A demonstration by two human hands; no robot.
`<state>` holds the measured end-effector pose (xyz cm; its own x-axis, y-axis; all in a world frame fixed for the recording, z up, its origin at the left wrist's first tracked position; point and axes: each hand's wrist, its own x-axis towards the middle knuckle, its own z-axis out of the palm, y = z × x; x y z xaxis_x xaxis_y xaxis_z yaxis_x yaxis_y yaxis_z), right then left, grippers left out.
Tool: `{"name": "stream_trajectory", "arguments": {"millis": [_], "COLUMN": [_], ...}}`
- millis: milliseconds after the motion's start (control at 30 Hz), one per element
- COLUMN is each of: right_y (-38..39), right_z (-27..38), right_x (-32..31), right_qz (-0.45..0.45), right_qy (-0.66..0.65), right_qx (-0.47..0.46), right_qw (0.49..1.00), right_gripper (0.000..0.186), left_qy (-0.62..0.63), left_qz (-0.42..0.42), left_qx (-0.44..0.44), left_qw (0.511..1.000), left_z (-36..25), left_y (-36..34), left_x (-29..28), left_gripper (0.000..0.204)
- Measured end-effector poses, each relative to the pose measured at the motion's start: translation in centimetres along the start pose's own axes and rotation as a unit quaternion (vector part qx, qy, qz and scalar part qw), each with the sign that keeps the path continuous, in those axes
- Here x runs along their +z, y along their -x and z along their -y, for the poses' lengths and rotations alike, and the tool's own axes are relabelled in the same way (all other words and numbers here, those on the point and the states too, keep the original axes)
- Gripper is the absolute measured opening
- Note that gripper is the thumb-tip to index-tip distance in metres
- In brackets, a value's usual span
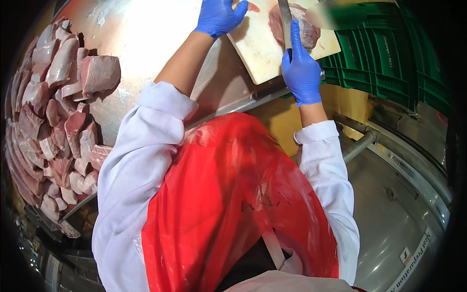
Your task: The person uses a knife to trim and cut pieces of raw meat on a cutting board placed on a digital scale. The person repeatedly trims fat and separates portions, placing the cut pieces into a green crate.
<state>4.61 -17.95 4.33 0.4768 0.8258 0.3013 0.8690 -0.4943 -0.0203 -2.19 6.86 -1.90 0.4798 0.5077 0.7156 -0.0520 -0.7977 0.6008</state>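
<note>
In my right hand (302,73), gloved in blue, is a knife (285,22), its handle gripped and my index finger stretched along the blade. The blade lies over a piece of raw meat (309,32) on a white cutting board (258,58). My left hand (217,16), also blue-gloved, is over the steel table by the board's left edge. Its thumb stands apart and nothing shows in it; the other fingers are partly cut off by the upper edge. A small meat scrap (253,7) lies on the board beside that thumb.
A large heap of raw meat pieces (63,121) covers the left side of the steel table (131,63). Green plastic crates (384,53) stand right of the board. A metal rail (360,146) is at the lower right, and a red apron (228,194) covers my front.
</note>
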Motion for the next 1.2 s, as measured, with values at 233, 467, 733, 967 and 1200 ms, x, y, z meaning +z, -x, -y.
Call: {"name": "stream_trajectory", "arguments": {"millis": [233, 467, 733, 967, 1200], "right_y": [10.5, 16.3, 4.9, 0.8, 10.2], "right_z": [-2.9, -5.7, -2.6, -0.3, -0.9], "right_x": [-4.8, -11.0, -4.5, -0.9, -7.1], "right_qz": [0.175, 0.206, 0.032, 0.101, 0.235], "right_qy": [-0.028, -0.177, -0.2, -0.047, -0.014], "right_qx": [0.033, 0.11, 0.08, 0.036, 0.05], "right_qw": [0.984, 0.956, 0.976, 0.993, 0.971], "right_gripper": [0.083, 0.08, 0.075, 0.083, 0.087], "left_qy": [-0.012, 0.04, -0.063, -0.044, -0.083], "left_qz": [-0.069, 0.022, 0.137, 0.156, 0.095], "left_qx": [-0.054, -0.126, -0.199, -0.213, -0.183], "left_qw": [0.996, 0.991, 0.968, 0.964, 0.975], "left_z": [-1.1, -6.5, -7.9, -7.6, -6.1], "left_y": [1.1, 3.6, 4.2, 4.4, 4.5], "left_x": [-1.5, 4.0, 5.0, 4.7, 3.8], "left_gripper": [0.025, 0.026, 0.017, 0.016, 0.016]}}
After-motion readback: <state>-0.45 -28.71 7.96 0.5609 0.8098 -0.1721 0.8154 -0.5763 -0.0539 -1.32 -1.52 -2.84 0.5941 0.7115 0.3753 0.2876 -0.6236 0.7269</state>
